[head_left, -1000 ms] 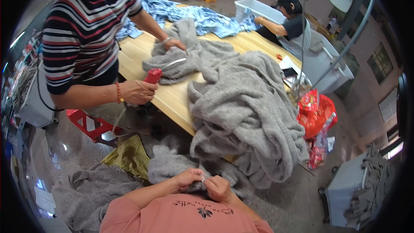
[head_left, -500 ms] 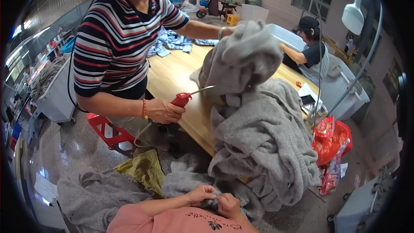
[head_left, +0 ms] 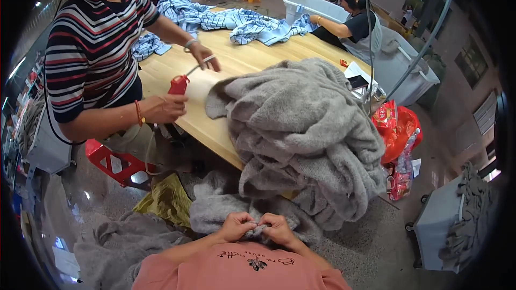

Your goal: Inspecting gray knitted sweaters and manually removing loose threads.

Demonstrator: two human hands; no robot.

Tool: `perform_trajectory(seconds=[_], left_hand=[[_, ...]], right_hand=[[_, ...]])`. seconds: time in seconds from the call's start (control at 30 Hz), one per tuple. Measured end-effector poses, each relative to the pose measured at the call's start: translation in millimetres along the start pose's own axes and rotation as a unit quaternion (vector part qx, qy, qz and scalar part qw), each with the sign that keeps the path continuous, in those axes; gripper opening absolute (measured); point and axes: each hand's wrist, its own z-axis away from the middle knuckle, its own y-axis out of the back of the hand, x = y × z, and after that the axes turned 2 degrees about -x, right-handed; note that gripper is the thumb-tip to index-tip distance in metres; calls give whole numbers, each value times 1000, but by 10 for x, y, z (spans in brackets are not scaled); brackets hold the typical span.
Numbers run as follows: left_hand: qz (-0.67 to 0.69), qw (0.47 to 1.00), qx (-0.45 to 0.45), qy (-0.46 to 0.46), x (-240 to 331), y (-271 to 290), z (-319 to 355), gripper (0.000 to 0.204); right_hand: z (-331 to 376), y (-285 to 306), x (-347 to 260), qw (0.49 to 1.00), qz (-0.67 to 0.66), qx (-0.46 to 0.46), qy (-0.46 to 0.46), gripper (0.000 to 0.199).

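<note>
Hands (head_left: pixel 257 227) (both) pinching grey knitwear (head_left: pixel 226 209)

The wooden table (head_left: pixel 215 123) carries a large heap of grey knitted garments (head_left: pixel 306 134) at its near end, part of which overhangs the near edge. Beyond the heap, at the far end, lies a pile of blue checked cloth (head_left: pixel 236 21). Right of the heap, at the table's right edge, lie white papers (head_left: pixel 359 72) and a small orange item (head_left: pixel 343 63)
</note>
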Motion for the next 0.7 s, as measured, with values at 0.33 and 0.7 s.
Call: perform_trajectory(seconds=[0.33, 0.7], left_hand=[[-61, 997, 16, -41, 98, -44, -20, 7], [-289, 905, 106, -294, 189, -51, -23, 5]], right_hand=[[10, 19, 2, 997, -11, -34, -63, 24], [-23, -146, 41, 996, -11, 80, -28, 18]])
